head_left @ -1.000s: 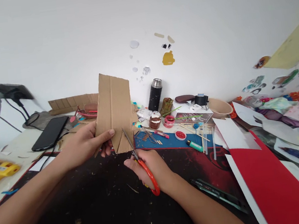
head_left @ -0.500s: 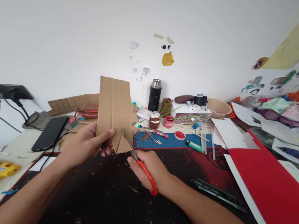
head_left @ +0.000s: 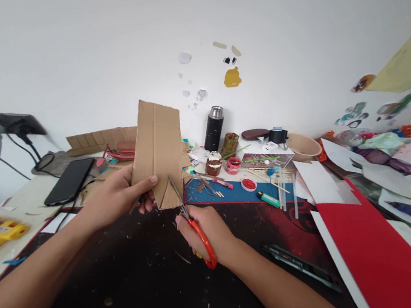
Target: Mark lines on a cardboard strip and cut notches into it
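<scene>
My left hand grips a tall piece of brown cardboard at its lower left edge, thumb on the front and fingers behind. The cardboard stands upright above the dark mat. In my right hand is a pair of scissors with orange-red handles, its fingers wrapped in the loops. The scissor blades point up and lie against the lower right part of the cardboard, beside a triangular cut or crease at its bottom edge. Part of the blades is hidden by the cardboard.
A black mat covers the near table. Behind it stand a black flask, paint jars and a green glue stick. A box cutter and red paper lie right. Left are a phone and yellow tool.
Both hands, the cardboard and the scissors stay nearly where they were. The whole view has shifted slightly, with the things at the right appearing a little farther right.
</scene>
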Available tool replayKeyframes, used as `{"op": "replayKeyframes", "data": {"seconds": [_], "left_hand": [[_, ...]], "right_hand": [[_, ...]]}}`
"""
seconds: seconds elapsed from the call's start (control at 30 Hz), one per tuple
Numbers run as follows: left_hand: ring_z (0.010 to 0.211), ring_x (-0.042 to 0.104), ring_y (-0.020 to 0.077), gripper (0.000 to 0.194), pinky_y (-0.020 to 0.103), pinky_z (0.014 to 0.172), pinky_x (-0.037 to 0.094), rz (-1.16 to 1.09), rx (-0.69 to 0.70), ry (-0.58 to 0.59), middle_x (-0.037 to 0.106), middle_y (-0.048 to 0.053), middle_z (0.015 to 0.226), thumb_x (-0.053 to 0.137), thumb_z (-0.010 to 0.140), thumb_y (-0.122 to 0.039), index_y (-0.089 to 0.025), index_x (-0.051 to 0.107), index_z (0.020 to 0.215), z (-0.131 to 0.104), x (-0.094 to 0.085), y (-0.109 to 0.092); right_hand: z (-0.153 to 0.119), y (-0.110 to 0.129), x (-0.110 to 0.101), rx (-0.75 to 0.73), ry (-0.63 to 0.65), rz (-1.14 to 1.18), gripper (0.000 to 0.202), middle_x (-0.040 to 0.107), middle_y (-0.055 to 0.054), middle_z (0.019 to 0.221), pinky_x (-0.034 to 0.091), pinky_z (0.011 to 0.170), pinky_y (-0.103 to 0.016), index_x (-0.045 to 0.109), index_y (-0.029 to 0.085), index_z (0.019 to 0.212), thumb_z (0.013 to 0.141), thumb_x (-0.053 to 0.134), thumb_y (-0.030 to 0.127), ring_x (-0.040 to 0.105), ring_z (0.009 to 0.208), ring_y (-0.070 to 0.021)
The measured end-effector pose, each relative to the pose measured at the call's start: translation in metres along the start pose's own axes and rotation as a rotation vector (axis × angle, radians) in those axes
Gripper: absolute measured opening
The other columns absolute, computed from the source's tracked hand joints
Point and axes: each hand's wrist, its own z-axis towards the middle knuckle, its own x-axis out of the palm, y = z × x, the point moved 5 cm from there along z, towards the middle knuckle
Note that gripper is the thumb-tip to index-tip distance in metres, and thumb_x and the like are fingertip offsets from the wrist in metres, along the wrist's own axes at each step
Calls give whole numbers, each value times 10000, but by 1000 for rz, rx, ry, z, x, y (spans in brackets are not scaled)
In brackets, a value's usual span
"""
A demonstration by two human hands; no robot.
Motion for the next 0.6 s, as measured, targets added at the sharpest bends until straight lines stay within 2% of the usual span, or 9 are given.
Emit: {"op": "replayKeyframes", "data": {"seconds": [0.13,0.23,0.43,0.6], "left_hand": [[462,634,154,577,251,412,377,26,-23,-24,750,68,593,777,883,-781,-225,651,794,-1,-1,0],[476,655,170,580,263,432,434,45,-29,-69,757,61,602,777,865,-797,-240,621,818,-2,-2,1],[481,663,174,552,279,464,499,-16,-37,-108,745,45,601,792,841,-762,-248,592,810,-1,-2,4],[482,668,178,532,279,456,500,24,-34,-152,752,36,616,819,825,-734,-245,611,844,0,-5,5]], "right_hand": [[-2,5,-6,-83,34,-3,283,735,2,662,529,675,-277,636,244,871,1129,664,358,738,608,-189],[-2,5,-9,-110,65,28,262,804,-12,748,575,741,-291,682,236,963,1128,713,437,788,689,-200],[0,-2,-7,-70,125,221,460,836,-42,826,625,742,-306,714,230,1002,1066,775,681,846,776,-239],[2,-5,-6,-48,123,255,520,836,-58,847,644,743,-324,728,227,1002,1017,809,740,855,801,-255]]}}
